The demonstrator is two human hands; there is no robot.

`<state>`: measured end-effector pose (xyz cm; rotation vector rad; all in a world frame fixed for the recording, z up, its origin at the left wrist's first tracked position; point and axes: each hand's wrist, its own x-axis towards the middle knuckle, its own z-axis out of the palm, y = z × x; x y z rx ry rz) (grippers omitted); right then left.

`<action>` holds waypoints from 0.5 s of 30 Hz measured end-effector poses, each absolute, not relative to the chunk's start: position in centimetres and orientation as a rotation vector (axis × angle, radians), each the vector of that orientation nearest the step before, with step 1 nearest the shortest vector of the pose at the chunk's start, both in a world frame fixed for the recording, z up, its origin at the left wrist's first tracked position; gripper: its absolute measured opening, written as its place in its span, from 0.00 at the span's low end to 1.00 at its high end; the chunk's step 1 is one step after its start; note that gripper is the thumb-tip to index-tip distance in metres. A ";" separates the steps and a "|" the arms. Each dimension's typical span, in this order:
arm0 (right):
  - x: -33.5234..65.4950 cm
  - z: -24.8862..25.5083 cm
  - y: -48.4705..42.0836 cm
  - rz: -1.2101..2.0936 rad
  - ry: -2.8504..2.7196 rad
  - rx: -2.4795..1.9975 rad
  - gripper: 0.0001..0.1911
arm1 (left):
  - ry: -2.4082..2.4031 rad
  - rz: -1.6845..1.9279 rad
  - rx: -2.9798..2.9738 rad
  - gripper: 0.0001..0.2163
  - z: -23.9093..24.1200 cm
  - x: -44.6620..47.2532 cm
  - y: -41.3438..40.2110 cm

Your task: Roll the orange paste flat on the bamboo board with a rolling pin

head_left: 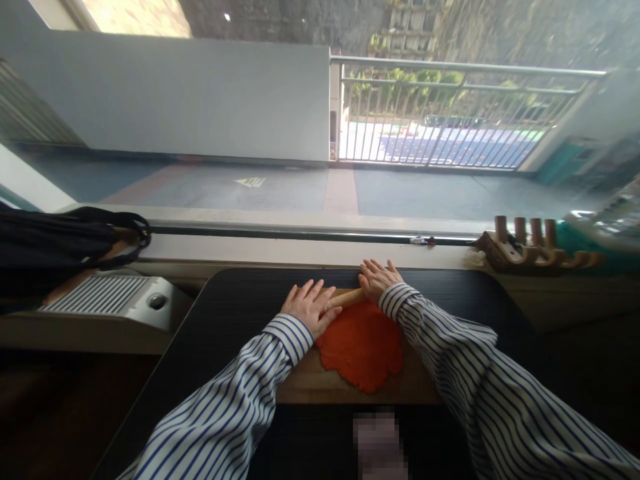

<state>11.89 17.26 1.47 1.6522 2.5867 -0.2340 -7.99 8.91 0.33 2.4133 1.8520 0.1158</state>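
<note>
L hand (309,307) is palm-down on the L end of the wooden rolling pin (346,298), fingers spread & pointing fwd, thumb out to the R along the pin's near side. R hand (379,280) is palm-down over the R end, fingers straight, slightly apart, reaching past the pin; its thumb is hidden. Both hands are wide & flat, not wrapped round the pin. R hand sits a bit farther fwd than L, so the pin slants, R end farther from the body. Forearms in striped sleeves (287,337) come in from the lower L & lower R corners, converging approx. at the pin. Pin is at the far part of the flat orange dough (363,350), which lies on a wooden board (300,387) on the black table (235,313).
</note>
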 end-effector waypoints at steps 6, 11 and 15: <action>13.2 1.2 15.6 -0.199 2.620 1.630 0.28 | 1.788 0.188 2.505 0.28 0.7 -7.5 7.6; 14.0 1.1 14.4 -0.225 2.596 1.643 0.29 | 1.746 0.196 2.515 0.28 0.7 -7.0 6.5; 14.6 0.8 13.1 -0.225 2.587 1.659 0.29 | 1.730 0.190 2.543 0.28 0.8 -6.6 5.5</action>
